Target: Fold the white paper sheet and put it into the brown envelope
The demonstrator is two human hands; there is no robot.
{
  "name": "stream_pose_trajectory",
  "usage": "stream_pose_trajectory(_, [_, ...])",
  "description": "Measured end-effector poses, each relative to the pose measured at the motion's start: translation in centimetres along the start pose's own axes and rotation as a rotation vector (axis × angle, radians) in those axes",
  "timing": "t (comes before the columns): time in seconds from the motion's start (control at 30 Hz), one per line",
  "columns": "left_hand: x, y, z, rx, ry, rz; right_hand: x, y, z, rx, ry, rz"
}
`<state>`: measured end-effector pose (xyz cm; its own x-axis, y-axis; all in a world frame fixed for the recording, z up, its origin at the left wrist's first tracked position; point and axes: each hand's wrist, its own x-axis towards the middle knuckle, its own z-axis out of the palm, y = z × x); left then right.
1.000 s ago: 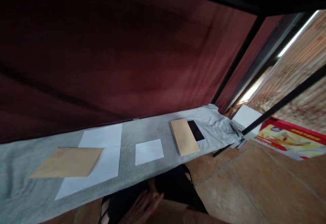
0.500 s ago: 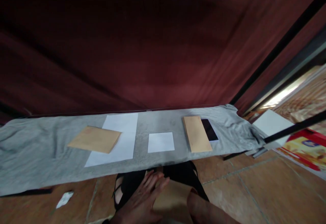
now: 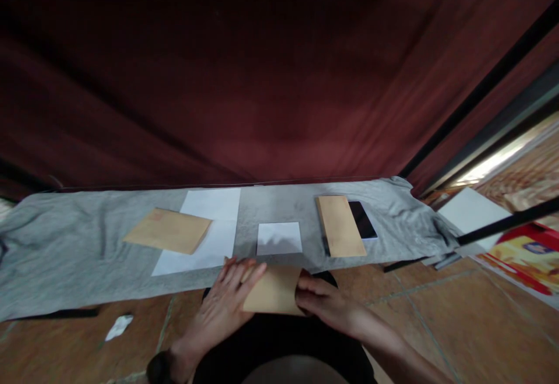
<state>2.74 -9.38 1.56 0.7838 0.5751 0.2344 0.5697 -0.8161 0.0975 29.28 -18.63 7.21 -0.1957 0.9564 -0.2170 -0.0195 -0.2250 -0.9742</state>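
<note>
A brown paper envelope is held level over my lap, at the near edge of the cloth-covered table. My left hand is closed on its left end, thumb on top. At the other end, my right hand grips the envelope where a dark gap shows; whether some fingertips are inside it I cannot tell. Just beyond the envelope lies a small white sheet. A larger white sheet lies to the left, partly under another brown envelope.
Several brown envelopes form a stack on the right, beside a dark phone. Grey cloth covers the narrow table, backed by a dark red curtain. A black bar and a red box are at far right.
Both hands have come up from my lap with the envelope, toward the table edge. My right hand now shows on the envelope's right end. The view has shifted slightly.
</note>
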Motion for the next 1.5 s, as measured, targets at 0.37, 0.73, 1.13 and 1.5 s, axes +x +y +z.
stream_pose_trajectory(0.37, [-0.4, -7.1, 1.1, 0.089, 0.038, -0.206, 11.2, 6.7, -5.4, -0.696, 0.671, 0.112])
stream_pose_trajectory(0.73, [-0.3, -8.3, 2.3, 0.068, -0.032, -0.256, 14.9, 8.0, -3.2, -0.840, 0.773, 0.246])
stream_pose_trajectory(1.13, [-0.3, -8.6, 3.1, 0.035, -0.057, -0.315, 12.3, 9.9, -6.5, -0.471, 0.817, -0.094])
stream_pose_trajectory(1.5, [-0.3, -9.1, 3.6, -0.007, -0.040, -0.311, 9.2, 10.1, -5.6, -0.338, 0.707, -0.319])
